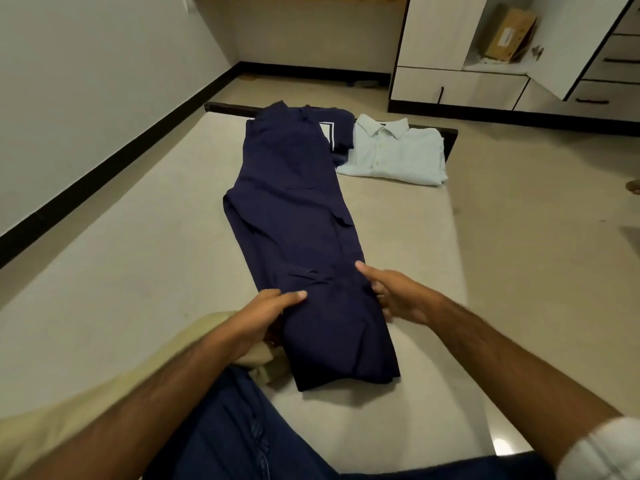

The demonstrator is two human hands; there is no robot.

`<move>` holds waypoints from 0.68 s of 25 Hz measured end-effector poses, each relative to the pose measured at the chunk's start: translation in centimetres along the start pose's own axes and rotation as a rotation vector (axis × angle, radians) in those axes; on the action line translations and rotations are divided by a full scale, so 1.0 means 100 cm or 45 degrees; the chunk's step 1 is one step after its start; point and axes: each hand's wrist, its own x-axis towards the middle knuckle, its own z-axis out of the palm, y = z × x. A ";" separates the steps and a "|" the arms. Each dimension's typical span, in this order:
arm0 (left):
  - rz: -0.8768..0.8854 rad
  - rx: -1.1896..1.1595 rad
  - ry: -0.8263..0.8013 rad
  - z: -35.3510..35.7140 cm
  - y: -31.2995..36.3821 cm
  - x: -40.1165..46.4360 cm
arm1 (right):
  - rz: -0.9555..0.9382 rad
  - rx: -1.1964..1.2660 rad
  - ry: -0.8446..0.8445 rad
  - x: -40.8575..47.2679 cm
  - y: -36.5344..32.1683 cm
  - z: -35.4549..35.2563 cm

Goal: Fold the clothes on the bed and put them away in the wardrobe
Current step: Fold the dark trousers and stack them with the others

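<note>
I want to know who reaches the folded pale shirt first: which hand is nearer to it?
Right. The right hand grips the navy garment's right edge, the side where the pale shirt lies further up the bed; the left hand grips its left edge.

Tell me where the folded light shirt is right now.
In the head view, the folded light shirt lies at the bed's far right corner, right beside the navy garment's far end, in front of the wardrobe.

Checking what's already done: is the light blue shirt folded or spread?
Folded: the light blue shirt lies as a compact rectangle, collar up, on the bed.
</note>
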 end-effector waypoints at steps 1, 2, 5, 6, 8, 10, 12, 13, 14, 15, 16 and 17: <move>-0.033 -0.022 -0.082 -0.004 -0.005 0.004 | -0.011 -0.013 -0.051 -0.007 0.014 -0.005; -0.060 0.042 -0.202 -0.005 -0.010 0.005 | -0.035 -0.034 -0.072 -0.017 0.027 -0.009; -0.051 0.355 -0.614 0.002 -0.022 0.001 | -0.110 -0.127 -0.155 -0.042 0.061 -0.016; -0.029 0.407 -0.674 0.004 -0.023 -0.002 | -0.144 -0.146 -0.200 -0.048 0.070 -0.012; 0.055 0.426 -0.641 0.006 -0.021 -0.009 | -0.262 -0.101 -0.159 -0.054 0.082 -0.002; 0.149 0.311 -0.441 0.006 -0.011 -0.018 | -0.388 0.066 -0.006 -0.058 0.083 -0.001; 0.158 0.220 -0.306 0.009 -0.006 -0.025 | -0.472 0.102 0.142 -0.058 0.073 -0.011; 0.123 0.259 -0.321 0.013 -0.004 -0.029 | -0.495 -0.004 0.219 -0.059 0.064 -0.017; 0.084 0.335 -0.360 0.016 -0.004 -0.031 | -0.497 -0.163 0.289 -0.060 0.056 -0.024; 0.052 0.440 -0.400 0.019 -0.005 -0.033 | -0.478 -0.333 0.336 -0.060 0.051 -0.029; 0.036 0.541 -0.429 0.020 -0.009 -0.032 | -0.433 -0.480 0.360 -0.058 0.050 -0.031; 0.005 0.595 -0.439 0.019 -0.011 -0.031 | -0.386 -0.582 0.353 -0.058 0.052 -0.030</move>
